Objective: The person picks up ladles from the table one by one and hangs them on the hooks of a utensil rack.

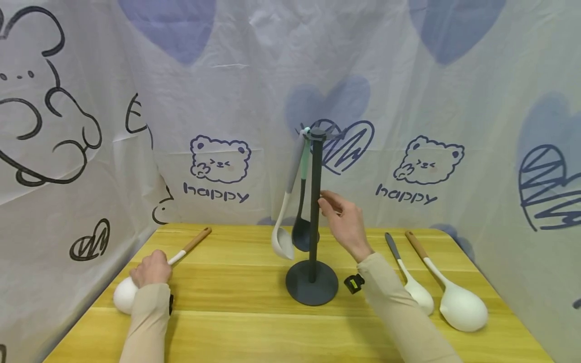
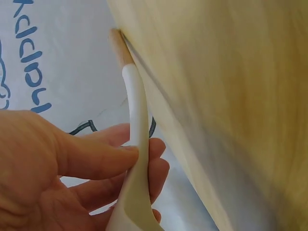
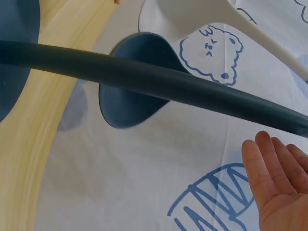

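Observation:
My left hand [image 1: 152, 268] grips the white neck of a ladle [image 2: 139, 110] with a wooden handle end, thumb on one side and fingers on the other. Its round white bowl is at the table's left side, partly covered by the hand in the head view. Beside the dark upright pole of a utensil stand [image 1: 316, 201] is my right hand [image 1: 346, 224]; in the right wrist view its extended fingers [image 3: 264, 166] hold nothing. From the stand's top hang a white ladle [image 1: 283, 244] with a grey handle and a dark ladle [image 1: 301, 234] with a green handle.
On the right of the wooden table [image 1: 227, 327] lie a white ladle [image 1: 419, 295] with a grey handle and a larger white ladle [image 1: 463, 310] with a wooden handle. The stand's round base [image 1: 311, 290] is mid-table. A printed cloth [image 1: 254, 101] hangs behind and at both sides.

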`<act>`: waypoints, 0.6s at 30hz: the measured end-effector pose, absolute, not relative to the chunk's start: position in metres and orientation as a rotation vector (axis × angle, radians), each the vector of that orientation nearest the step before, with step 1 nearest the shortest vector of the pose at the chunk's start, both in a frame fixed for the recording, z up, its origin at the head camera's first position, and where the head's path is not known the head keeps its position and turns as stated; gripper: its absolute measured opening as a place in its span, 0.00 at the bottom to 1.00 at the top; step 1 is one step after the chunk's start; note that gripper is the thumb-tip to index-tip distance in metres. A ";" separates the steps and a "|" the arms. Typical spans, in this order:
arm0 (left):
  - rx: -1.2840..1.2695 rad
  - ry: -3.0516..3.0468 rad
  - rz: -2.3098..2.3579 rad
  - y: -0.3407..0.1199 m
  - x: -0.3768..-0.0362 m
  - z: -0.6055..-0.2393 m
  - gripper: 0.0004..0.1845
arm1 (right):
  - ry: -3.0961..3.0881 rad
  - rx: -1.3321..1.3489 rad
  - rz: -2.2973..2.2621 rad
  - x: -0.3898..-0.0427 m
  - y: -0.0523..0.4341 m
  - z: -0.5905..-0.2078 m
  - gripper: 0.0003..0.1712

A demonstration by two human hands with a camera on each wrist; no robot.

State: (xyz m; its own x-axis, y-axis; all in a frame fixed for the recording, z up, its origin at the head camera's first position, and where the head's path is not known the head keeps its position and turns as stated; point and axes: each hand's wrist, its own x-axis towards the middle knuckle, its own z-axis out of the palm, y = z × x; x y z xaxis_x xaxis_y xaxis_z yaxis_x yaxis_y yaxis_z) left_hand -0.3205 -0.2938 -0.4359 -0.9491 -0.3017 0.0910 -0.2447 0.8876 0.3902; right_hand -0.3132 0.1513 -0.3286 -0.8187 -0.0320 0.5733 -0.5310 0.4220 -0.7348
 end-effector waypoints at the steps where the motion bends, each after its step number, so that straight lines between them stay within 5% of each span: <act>1: 0.415 -2.915 -0.574 -0.293 -0.321 -0.436 0.05 | -2.194 0.481 1.391 -0.313 0.152 -0.328 0.23; 18: 0.062 -2.819 -0.617 -0.269 -0.331 -0.419 0.30 | -2.030 0.467 1.330 -0.316 0.165 -0.300 0.23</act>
